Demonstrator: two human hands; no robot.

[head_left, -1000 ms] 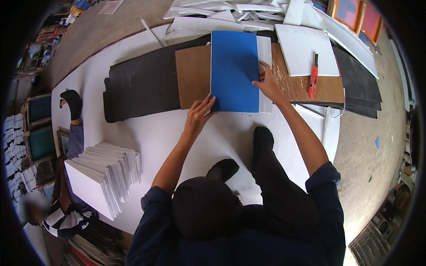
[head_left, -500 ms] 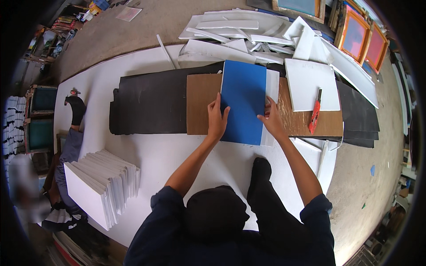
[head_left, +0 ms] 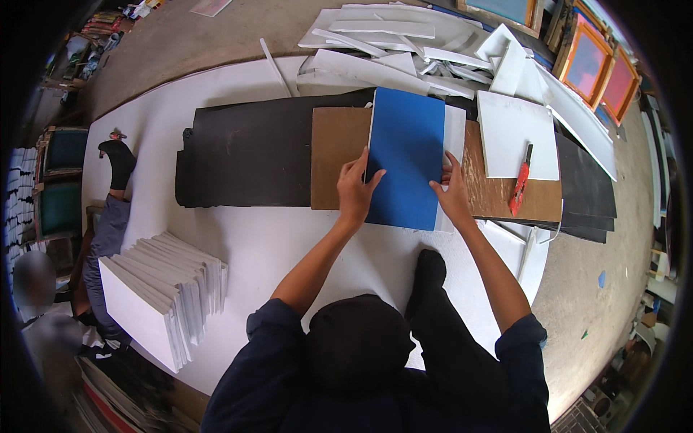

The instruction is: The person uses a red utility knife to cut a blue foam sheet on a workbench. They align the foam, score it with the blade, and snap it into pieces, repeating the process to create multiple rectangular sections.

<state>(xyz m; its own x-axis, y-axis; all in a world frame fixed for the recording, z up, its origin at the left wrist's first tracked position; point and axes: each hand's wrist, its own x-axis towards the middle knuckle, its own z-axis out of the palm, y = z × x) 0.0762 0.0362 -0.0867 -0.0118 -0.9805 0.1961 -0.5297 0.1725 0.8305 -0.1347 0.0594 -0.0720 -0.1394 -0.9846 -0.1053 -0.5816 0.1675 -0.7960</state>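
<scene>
Between the left grip (head_left: 354, 189) and the right grip (head_left: 455, 193), a smooth, matt finish is shown by the blue board (head_left: 406, 159). Right of the right grip, the brown board (head_left: 487, 193) is scuffed and rough, wood-like in look, and a plastic-looking casing is seen on the cutter (head_left: 521, 180). Left of the left grip, the black sheet (head_left: 253, 155) is matt and lightly scratched. Beyond both grips, smooth faces are shown by the foam-like offcuts (head_left: 375, 65).

From my end, the panel (head_left: 406, 159) sits over the base board (head_left: 339, 159), the cutter (head_left: 520, 184) to its right, offcuts (head_left: 368, 70) behind, the sheet stack (head_left: 141, 310) front left.
</scene>
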